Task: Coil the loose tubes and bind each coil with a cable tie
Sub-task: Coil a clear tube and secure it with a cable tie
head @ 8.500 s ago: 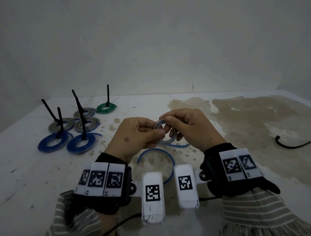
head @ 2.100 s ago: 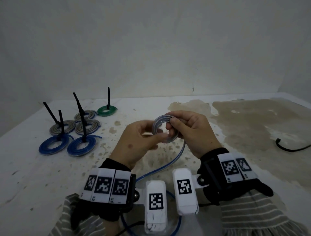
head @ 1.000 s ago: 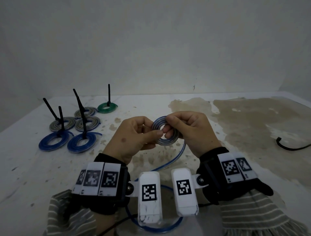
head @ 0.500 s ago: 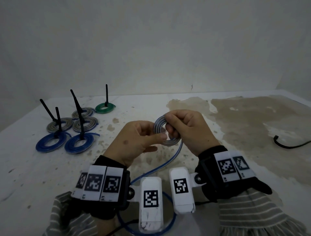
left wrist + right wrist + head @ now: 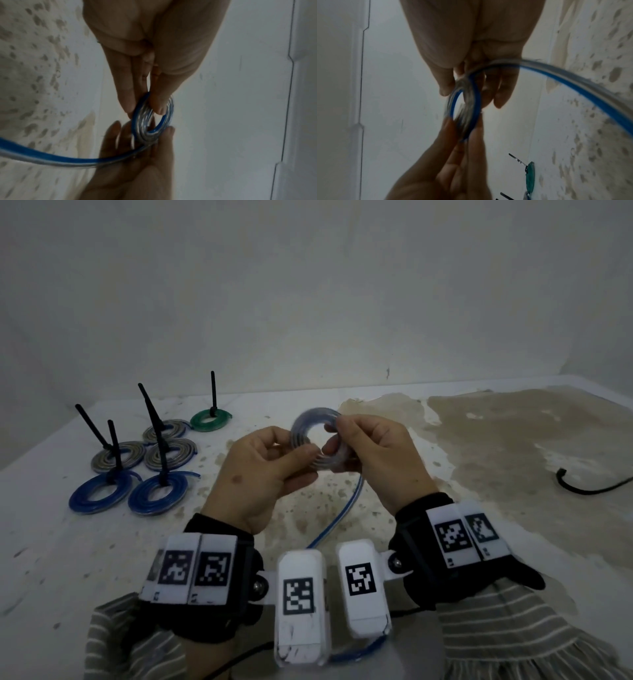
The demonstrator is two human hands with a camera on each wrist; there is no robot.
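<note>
Left hand (image 5: pixel 263 474) pinches the left side of the half-wound coil (image 5: pixel 313 440), thumb on the near face, fingers behind. Right hand (image 5: pixel 375 453) pinches the coil's right side the same way, thumb and forefinger curled over the rim. The coil is held upright above the table (image 5: pixel 479 460), centre of scene, face toward the person; clear tube with a blue stripe, several turns, hole open in the middle. Left wrist view: left thumb and fingertips (image 5: pixel 126 102) clamp the coil (image 5: pixel 152 121) edge, right hand (image 5: pixel 137 162) under it. Right wrist view: the coil (image 5: pixel 464 108) is blurred, gripped between the right hand (image 5: pixel 471 47) and the left hand (image 5: pixel 450 162).

The loose tail of the tube (image 5: pixel 342 515) drops from the coil's lower right, runs toward the near edge between the wrists and curves under the wrist-mounted cameras.

Far left on the table: six finished coils, each with a black cable tie sticking up — green coil (image 5: pixel 209 419) farthest, three grey coils (image 5: pixel 169 455) in the middle, two blue coils (image 5: pixel 128 496) nearest. Black cord (image 5: pixel 589 487) lies at the far right. Brown stain covers the right part of the table. Striped sleeves (image 5: pixel 513 631) at the near edge.
</note>
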